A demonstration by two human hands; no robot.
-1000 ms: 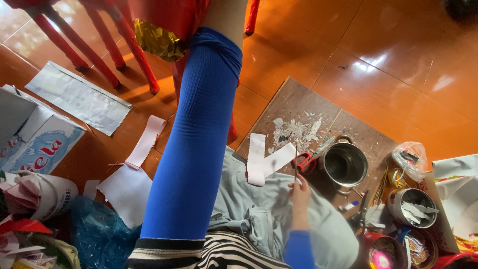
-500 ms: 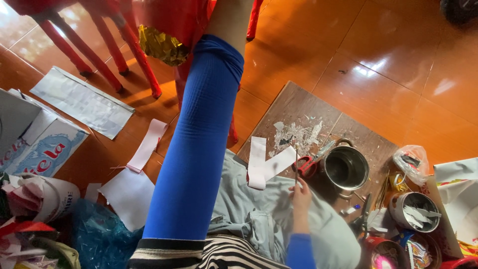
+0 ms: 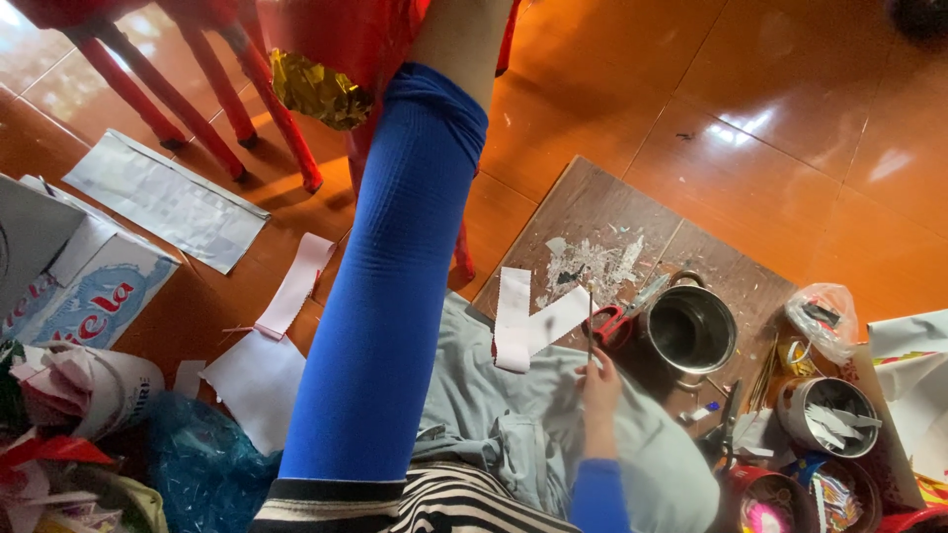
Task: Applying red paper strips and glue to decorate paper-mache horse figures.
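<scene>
1. Change since a second ago: my right hand (image 3: 598,387) has moved little; it stays low on my grey-trousered knee (image 3: 513,434). The thin stick (image 3: 591,321) now stands nearly upright from it; earlier it was hard to make out.
2. My left arm in the blue sleeve (image 3: 395,286) stays raised toward 12 o'clock, into the red paper frame (image 3: 336,39). The view has shifted slightly; the floor things keep their places.
3. Left hand: out of view above the top edge.
4. Right fingers: closed round the lower end of the thin stick, pinching it.
5. The stick: slender, straight, pale, darker near the top. Its tip lies over the wooden board (image 3: 632,247) on the floor, just at 9 o'clock of the red-handled scissors (image 3: 617,321).
6. White paper strips (image 3: 528,321) lie at 9 o'clock of the stick, half on my knee, half on the board, crossing one another.
7. Steel pot (image 3: 691,328) sits at 3 o'clock of the scissors, touching or nearly touching them; I cannot tell which.
8. Paper scraps (image 3: 592,262) are scattered on the board at 12 o'clock of the stick.
</scene>
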